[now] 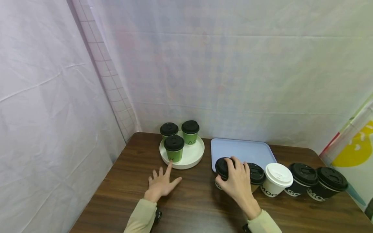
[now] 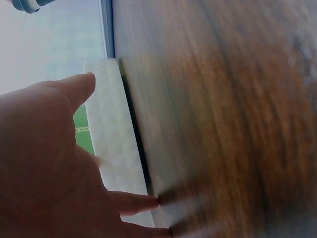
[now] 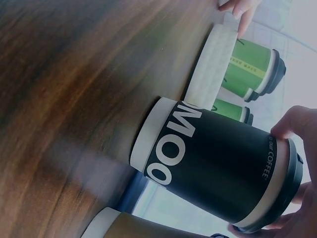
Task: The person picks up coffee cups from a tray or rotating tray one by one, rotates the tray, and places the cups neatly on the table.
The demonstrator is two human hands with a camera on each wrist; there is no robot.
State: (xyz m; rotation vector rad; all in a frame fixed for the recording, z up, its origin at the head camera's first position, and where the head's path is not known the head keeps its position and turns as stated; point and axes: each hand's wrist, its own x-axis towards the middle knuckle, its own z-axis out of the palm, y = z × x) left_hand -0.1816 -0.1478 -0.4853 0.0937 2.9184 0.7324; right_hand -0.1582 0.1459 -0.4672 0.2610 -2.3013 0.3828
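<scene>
My right hand (image 1: 239, 183) grips a black paper coffee cup (image 3: 213, 158) from above, fingers and thumb around its black lid. The cup stands upright with its base at the tabletop; whether it touches the wood I cannot tell. My left hand (image 1: 161, 185) has its fingers spread at the near edge of a round white tray (image 1: 194, 158), the index fingertip at the rim. On that tray are three green cups with black lids, one in front (image 1: 175, 154) and two behind. A brown cup (image 3: 143, 228) stands right beside the held cup.
Right of the brown cup stand a white cup (image 1: 276, 180) and two black cups with black lids, the outer one (image 1: 326, 183) near the table's right side. A light blue rectangular tray (image 1: 242, 150) lies behind the row. White curtains (image 1: 233, 81) hang behind the brown wooden table (image 1: 116, 197).
</scene>
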